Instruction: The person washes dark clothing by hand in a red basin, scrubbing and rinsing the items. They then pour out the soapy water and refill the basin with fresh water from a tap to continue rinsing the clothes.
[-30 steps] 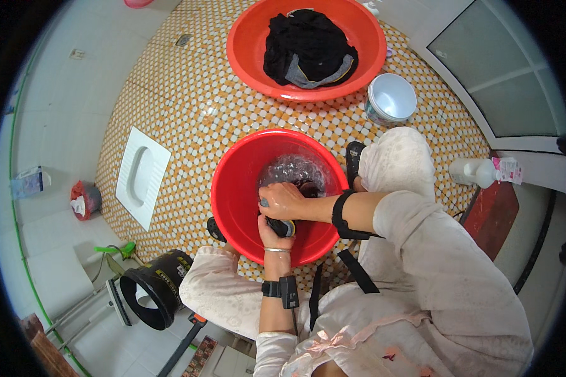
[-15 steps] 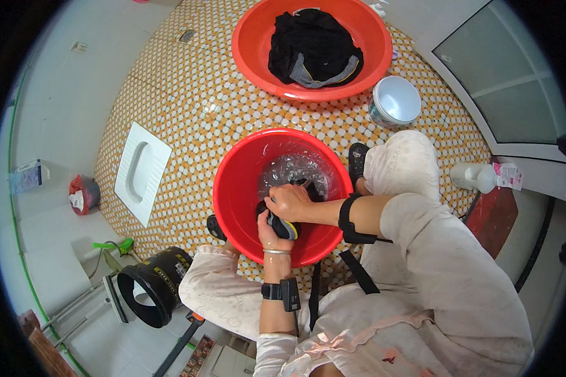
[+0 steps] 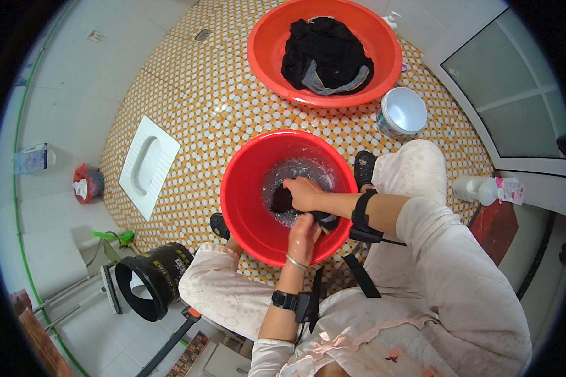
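Observation:
Between my feet stands a red basin [image 3: 245, 220] with sudsy water [image 3: 295, 168] in its bottom. A wet dark cloth [image 3: 282, 200] with a grey and yellow edge lies partly in that water. My right hand [image 3: 305, 193] is closed on the cloth near the middle of the basin, knuckles up. Nearer to me, my left hand [image 3: 303, 239] is closed on the same cloth, whose yellow-trimmed end shows just to its right. The fingertips of both hands are partly hidden by the hands and the cloth.
Beyond stands a wide orange-red tub [image 3: 261, 63] holding black clothing [image 3: 327, 53]. A white bucket [image 3: 404, 110] is beside it. Left are a squat toilet [image 3: 148, 166], a small red bin [image 3: 88, 183] and a black bucket [image 3: 151, 279]. White bottles [image 3: 478, 188] stand right.
My left hand has shifted right and toward me, and the yellow-trimmed end now lies to its right. The right hand stays on the cloth. The whole view has shifted slightly.

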